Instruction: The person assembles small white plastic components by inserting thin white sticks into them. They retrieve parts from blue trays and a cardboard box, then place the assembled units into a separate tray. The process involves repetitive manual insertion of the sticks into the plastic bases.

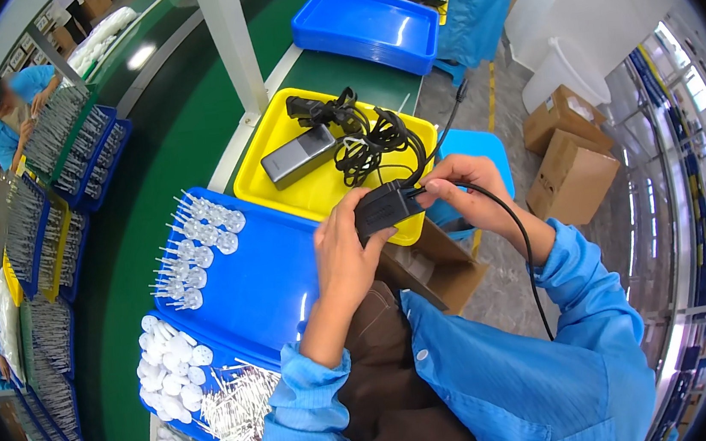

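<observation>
Over the near right corner of the yellow tray (258, 184), my left hand (344, 247) grips a small black box (381, 208) from its left side, thumb below and fingers above. My right hand (478, 200) pinches a black cable (522, 228) at the box's right end. From there the cable loops down past my right sleeve. Whether its plug sits fully in the box cannot be seen behind my fingers. Inside the tray lie a grey block like a power bank (298, 157) and a tied bundle of black cables (372, 143).
A blue tray (274, 246) holds rows of clear round-headed parts (201, 245). Nearer, white round pieces (170, 364) and white sticks (239, 405) fill another tray. Stacked blue trays (363, 26) stand beyond. A blue stool (488, 150) and cardboard boxes (572, 176) are rightward. Co-workers sit farther off.
</observation>
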`<state>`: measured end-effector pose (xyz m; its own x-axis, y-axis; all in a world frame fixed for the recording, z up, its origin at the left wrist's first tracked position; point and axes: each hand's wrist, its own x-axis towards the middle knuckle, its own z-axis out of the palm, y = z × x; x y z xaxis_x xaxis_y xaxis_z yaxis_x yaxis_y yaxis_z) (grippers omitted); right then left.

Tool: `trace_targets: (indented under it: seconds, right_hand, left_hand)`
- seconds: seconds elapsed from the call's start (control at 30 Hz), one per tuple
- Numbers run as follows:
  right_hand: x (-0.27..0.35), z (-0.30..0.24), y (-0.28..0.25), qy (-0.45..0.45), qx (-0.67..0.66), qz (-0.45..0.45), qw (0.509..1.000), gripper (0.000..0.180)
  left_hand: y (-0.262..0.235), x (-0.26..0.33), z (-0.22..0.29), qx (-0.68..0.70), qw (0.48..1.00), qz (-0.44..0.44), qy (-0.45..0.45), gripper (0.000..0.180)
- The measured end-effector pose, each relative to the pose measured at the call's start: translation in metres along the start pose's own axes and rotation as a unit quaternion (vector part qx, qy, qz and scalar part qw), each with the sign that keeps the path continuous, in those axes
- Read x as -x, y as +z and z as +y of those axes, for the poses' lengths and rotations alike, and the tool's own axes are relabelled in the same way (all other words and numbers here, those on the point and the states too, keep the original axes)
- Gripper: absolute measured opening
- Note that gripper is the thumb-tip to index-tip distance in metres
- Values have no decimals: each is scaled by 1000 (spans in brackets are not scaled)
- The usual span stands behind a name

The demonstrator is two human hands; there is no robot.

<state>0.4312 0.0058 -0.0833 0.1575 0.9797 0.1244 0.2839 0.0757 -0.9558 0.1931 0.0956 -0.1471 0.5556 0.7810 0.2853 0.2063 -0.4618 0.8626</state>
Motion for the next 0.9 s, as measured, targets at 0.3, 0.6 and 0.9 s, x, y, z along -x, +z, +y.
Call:
trace_targets:
  seconds: [0.3,0.6,0.9]
  right_hand:
    - [4,7,-4,-152,209,-44,965,20]
    - [30,43,-15,175,-136,-105,969,55]
    - [2,37,-34,208,-88,-220,949,72]
  left_hand:
    - [-16,-8,-9,-115,992,3,53,69]
    - [-6,11,1,-166,984,-28,58,69]
    - [-11,2,24,-171,950,-162,206,88]
